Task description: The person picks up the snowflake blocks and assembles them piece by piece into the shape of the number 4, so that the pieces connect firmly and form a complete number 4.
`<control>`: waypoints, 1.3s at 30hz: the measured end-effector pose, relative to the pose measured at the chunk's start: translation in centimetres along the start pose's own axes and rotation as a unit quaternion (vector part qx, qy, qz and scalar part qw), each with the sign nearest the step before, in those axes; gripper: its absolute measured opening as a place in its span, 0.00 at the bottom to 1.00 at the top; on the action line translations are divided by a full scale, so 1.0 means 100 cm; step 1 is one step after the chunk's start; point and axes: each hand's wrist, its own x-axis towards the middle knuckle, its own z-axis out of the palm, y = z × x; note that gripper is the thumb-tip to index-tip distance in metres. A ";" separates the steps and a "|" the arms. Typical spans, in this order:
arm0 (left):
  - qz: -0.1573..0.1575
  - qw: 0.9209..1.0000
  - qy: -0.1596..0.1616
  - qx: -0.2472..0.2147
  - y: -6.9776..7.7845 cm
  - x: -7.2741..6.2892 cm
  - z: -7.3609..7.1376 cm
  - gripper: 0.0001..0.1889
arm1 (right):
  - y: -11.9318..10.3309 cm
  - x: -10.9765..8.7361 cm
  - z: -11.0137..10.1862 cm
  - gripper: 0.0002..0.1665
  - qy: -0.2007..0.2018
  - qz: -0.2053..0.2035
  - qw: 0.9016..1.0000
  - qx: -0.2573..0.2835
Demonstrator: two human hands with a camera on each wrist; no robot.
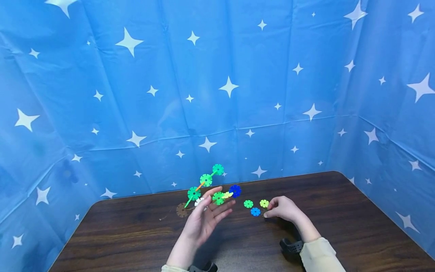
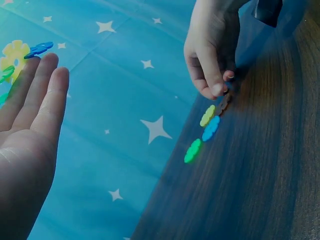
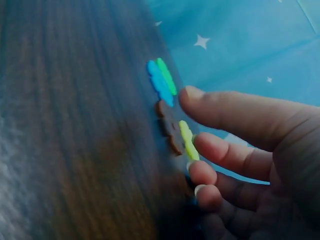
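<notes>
My left hand (image 1: 204, 221) pinches a branched chain of notched plastic flower discs between thumb and index finger, its other fingers stretched out. The chain carries green discs (image 1: 205, 180), a brown disc (image 1: 181, 210), a white disc (image 1: 198, 201), a yellow disc (image 1: 227, 195) and a dark blue disc (image 1: 235, 190). Over the table, my right hand (image 1: 285, 209) reaches down with thumb and fingers apart. Its fingertips are close to a loose brown disc (image 3: 167, 127) and a yellow disc (image 3: 188, 140). Beside these lie a blue disc (image 1: 255, 212) and a green disc (image 1: 248, 204).
The dark wood-grain table (image 1: 119, 234) reaches back to a blue curtain (image 1: 217, 113) with white stars, which also closes off both sides. A black strap (image 1: 291, 246) is on the right wrist, near the light sleeve (image 1: 319, 255).
</notes>
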 end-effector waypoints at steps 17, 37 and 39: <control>-0.007 1.000 0.019 0.009 0.000 -0.001 0.004 0.17 | -0.003 0.000 0.010 0.14 0.009 0.003 0.999 -0.041; 0.001 0.998 0.057 0.009 0.002 -0.001 0.002 0.16 | -0.045 -0.008 -0.004 0.11 -0.112 -0.032 0.972 0.203; 0.007 0.998 0.068 0.016 0.002 -0.001 0.002 0.16 | -0.058 -0.012 0.000 0.09 -0.152 -0.039 0.953 0.258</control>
